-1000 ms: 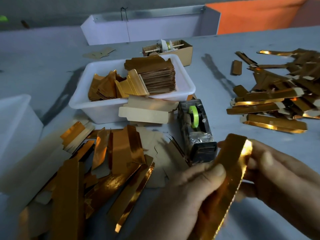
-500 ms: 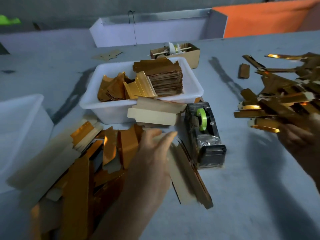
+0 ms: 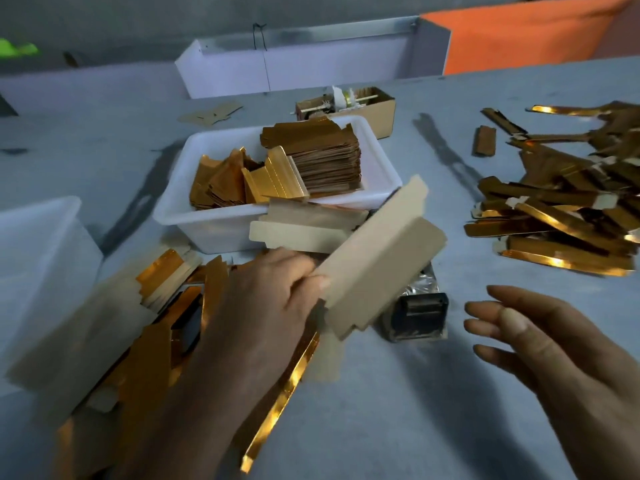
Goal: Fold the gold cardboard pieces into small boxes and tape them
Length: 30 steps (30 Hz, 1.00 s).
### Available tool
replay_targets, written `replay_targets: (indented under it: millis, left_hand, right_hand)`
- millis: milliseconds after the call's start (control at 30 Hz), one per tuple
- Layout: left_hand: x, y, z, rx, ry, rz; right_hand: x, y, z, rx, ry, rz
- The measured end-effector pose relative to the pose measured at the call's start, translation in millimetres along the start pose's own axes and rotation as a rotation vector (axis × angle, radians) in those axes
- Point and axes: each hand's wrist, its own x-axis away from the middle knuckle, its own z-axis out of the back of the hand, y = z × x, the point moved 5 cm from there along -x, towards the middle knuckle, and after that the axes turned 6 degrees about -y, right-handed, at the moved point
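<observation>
Our left hand (image 3: 263, 306) pinches one cardboard piece (image 3: 377, 261) by its corner, above the tape dispenser (image 3: 415, 317). Our right hand (image 3: 540, 344), at four o'clock, is spread and holds nothing. With so small a pinch, the piece may slip or bend wrongly.

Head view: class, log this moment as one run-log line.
left hand: holds cardboard blank | right hand: open, empty | tape dispenser: untouched

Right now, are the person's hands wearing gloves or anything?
No. The left hand and the right hand are both bare: no gloves, rings or watch show. Short fingernails show on the fingers, and no sleeve reaches into view.
</observation>
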Motion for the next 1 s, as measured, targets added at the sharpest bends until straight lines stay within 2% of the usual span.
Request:
replay_targets:
  millis: [167,267,333,467,500,600,700,800,933,1000]
  left_hand:
    - [23,4,-12,0.378,-0.125,0.197]
    - [30,10,-26,0.58,-0.19,0.245]
    - [33,11,-33,0.625,-0.204,0.261]
    - [37,0,-24,0.378,0.036,0.232]
    - [38,-4,-19,0.38,0.108,0.236]
    - [40,-17,-7,0.638,0.263,0.36]
    - [41,-13,-1,0.74,0.335,0.351]
    - [41,-4,-7,0.807,0.266,0.338]
    - [43,3,-23,1.016,0.137,0.429]
    - [46,4,-31,1.062,0.081,0.484]
  right_hand:
    - [6,2,-24,-0.088,-0.083,-0.137]
    - [4,-3,-45,-0.142,-0.18,-0.214]
    - [0,-2,-52,-0.134,-0.186,-0.236]
    - [-6,12,-45,0.069,-0.065,-0.244]
    - [-6,15,-43,0.134,-0.042,-0.251]
    - [-5,26,-37,0.354,-0.047,-0.301]
    - [-5,26,-44,0.495,-0.097,-0.268]
    - [-7,18,-60,0.504,-0.186,-0.165]
    - [-7,9,-74,0.337,-0.362,-0.159]
    - [-7,1,-61,0.267,-0.245,-0.118]
